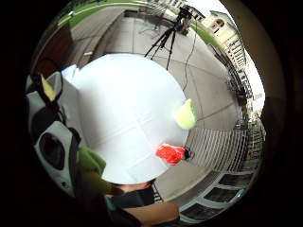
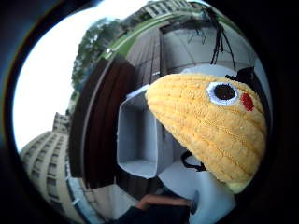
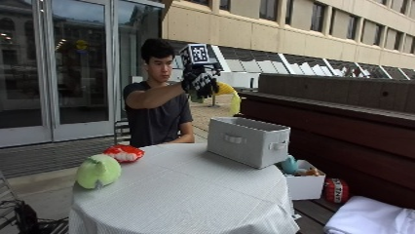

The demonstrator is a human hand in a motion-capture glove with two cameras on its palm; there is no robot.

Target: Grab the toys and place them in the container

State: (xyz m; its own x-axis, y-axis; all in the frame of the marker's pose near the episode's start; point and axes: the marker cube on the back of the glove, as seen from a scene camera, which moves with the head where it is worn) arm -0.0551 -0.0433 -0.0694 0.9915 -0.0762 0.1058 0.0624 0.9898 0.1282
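Green toy (image 3: 99, 171) at near table (image 3: 188, 195) edge; gloved right-hand grip (image 3: 199, 80) round half-hidden yellow toy (image 3: 228, 95).

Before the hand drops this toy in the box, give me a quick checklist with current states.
1. Gloved right hand has a grip on the yellow plush corn toy: ok.
2. Toy above the grey fabric container: not ok, it is off to one side.
3. Container open and upright: ok.
4. Container interior free: ok as far as visible in the thumb-side view.
5. Green round plush toy and red plush toy remain on the white round table: ok.
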